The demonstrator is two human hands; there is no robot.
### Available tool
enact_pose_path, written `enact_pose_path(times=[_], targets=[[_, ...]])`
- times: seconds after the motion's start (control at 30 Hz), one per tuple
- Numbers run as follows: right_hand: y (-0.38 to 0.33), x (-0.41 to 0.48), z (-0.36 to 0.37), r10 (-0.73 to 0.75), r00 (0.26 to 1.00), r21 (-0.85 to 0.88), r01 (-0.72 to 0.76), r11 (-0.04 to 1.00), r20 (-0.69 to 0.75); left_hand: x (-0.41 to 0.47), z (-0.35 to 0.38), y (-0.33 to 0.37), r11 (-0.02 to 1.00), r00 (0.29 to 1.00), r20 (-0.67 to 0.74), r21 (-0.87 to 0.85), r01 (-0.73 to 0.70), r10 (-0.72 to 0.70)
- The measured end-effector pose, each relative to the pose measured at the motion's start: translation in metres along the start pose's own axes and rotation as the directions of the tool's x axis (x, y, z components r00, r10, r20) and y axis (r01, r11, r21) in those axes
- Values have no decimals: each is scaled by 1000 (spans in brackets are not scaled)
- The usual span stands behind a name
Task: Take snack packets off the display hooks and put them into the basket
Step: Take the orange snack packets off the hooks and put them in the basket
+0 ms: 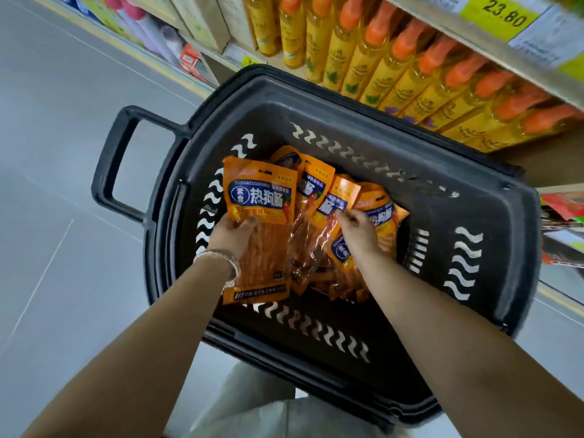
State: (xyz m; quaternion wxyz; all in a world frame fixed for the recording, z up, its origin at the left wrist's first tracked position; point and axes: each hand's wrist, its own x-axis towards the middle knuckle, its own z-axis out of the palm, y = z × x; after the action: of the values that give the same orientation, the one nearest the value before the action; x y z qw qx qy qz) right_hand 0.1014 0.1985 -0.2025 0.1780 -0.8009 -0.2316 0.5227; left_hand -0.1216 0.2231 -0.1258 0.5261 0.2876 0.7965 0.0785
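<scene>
The grey floor [63, 153] runs along a shelf [474, 49] stocked with a row of yellow bottles [410, 77] with orange caps. A black basket [458, 222] with a loop handle [107, 165] stands beside the shelf. Several orange snack packets [382, 213] lie overlapping inside the basket. The left hand [232, 235] grips the front packet [260, 197] at mid-height, over the basket interior. The right hand [357, 230] pinches the edge of a smaller packet [336, 202] in the pile. A bracelet [221, 259] circles the left wrist. A yellow price label [502, 15] reads 23.80.
</scene>
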Motion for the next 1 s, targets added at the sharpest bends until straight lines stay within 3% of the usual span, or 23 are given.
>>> enact_pose_path(times=[0.17, 0.33, 0.5, 0.63, 0.77, 0.93, 1.0], targets=[[-5, -1, 6, 100, 993, 18, -101, 995, 57, -3, 5, 3, 998, 997, 53, -44, 52, -50], [-9, -37, -27, 19, 998, 136, -27, 990, 58, -23, 4, 15, 993, 997, 66, -107, 40, -33], [0, -95, -69, -18, 1000, 262, 11, 965, 23, -59, -2, 37, 992, 998, -3, 106, -64, 64], [14, -145, -96, -119, 987, 173, 137, 975, -112, -96, -4, 48, 974, 987, 31, 157, -163, 160], [27, -193, -124, -249, 916, 65, 283, 957, -315, -148, 9, 54, 910, 910, 108, 74, -409, 400], [44, -251, -190, -348, 795, 249, 515, 821, -496, -228, 47, 68, 806, 802, 99, -13, -591, 589], [53, -276, -231, -391, 708, 231, 611, 758, -588, -265, 64, 79, 756, 754, 58, -37, -653, 654]])
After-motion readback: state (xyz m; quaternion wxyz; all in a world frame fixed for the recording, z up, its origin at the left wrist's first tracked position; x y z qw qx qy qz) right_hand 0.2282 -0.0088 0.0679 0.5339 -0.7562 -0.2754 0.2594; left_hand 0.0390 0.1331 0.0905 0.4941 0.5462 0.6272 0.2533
